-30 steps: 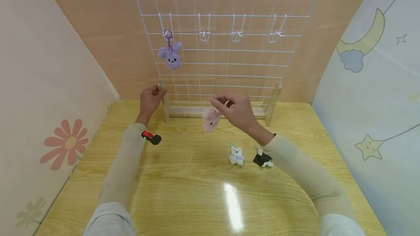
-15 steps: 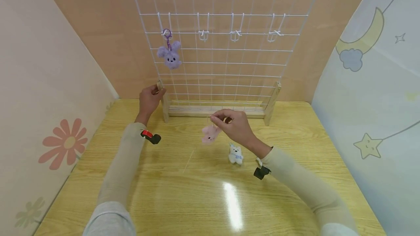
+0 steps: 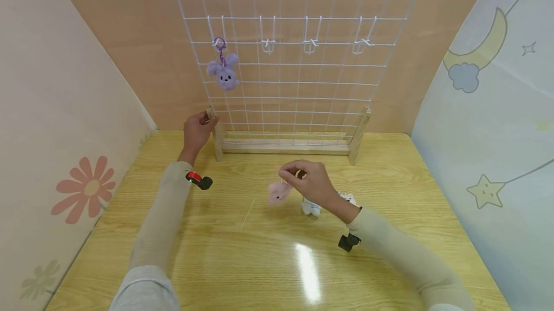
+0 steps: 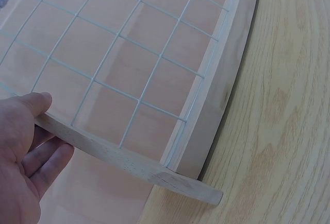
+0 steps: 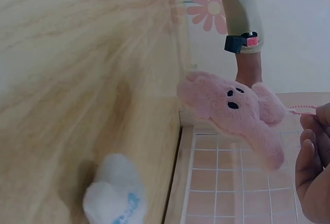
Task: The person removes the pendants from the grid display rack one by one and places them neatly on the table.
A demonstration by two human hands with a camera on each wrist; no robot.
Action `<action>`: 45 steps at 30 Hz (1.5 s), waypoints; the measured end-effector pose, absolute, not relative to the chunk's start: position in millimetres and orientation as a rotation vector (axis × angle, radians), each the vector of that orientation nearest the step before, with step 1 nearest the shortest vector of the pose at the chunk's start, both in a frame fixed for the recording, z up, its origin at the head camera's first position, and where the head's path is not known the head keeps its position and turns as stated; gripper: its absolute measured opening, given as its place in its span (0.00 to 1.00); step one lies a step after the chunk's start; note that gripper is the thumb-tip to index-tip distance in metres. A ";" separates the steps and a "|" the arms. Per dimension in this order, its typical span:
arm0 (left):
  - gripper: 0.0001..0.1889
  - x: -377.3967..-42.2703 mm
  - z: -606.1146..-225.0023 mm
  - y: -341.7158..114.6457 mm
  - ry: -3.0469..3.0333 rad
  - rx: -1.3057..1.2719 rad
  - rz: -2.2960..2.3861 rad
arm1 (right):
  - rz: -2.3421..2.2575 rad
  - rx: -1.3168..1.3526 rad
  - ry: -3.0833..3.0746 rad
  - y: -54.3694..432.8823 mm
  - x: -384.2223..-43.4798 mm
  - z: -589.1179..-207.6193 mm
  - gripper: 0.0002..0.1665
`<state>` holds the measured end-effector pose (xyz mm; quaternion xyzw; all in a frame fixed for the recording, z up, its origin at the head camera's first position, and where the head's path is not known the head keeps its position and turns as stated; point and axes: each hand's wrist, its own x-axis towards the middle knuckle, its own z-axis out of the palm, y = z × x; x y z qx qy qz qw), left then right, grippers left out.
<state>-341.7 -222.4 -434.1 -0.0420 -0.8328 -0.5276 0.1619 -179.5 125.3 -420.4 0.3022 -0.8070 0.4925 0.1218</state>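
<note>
My left hand (image 3: 199,133) grips the wooden upright (image 4: 113,154) at the left side of the white wire grid rack (image 3: 296,82), thumb on one face and fingers behind. My right hand (image 3: 309,180) pinches the strap of a pink plush keychain (image 5: 232,105), which dangles above the table in front of the rack. A purple plush keychain (image 3: 226,78) hangs by its ring from the leftmost hook. Below my right hand lies a white plush keychain (image 3: 311,207) with blue detail, partly covered. Another white plush (image 3: 347,197) shows just behind my right wrist, mostly hidden.
Three white hooks run along the grid to the right of the purple plush, among them a middle hook (image 3: 310,44). The rack stands at the back of the wooden table (image 3: 225,263). Patterned walls flank both sides, with a plain tan backdrop (image 3: 108,22) behind.
My right hand has come down and toward me from the rack with the pink plush keychain, now overlapping the white plush. My left hand keeps its grip on the upright.
</note>
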 end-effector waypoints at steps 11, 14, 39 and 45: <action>0.23 -341.3 -434.1 -224.4 -2.373 -0.117 -1.501 | 1.511 0.888 -2.416 123.2 -167.0 -438.0 0.06; 0.22 -342.0 -433.8 -224.5 -2.374 -0.115 -1.492 | 1.531 0.899 -2.435 122.6 -165.5 -441.8 0.06; 0.21 -341.8 -432.4 -220.8 -2.358 -0.115 -1.551 | 1.377 0.804 -2.649 116.9 -202.2 -462.5 0.12; 0.22 -342.1 -432.9 -221.2 -2.357 -0.120 -1.551 | 1.363 0.784 -2.691 110.9 -211.6 -467.6 0.14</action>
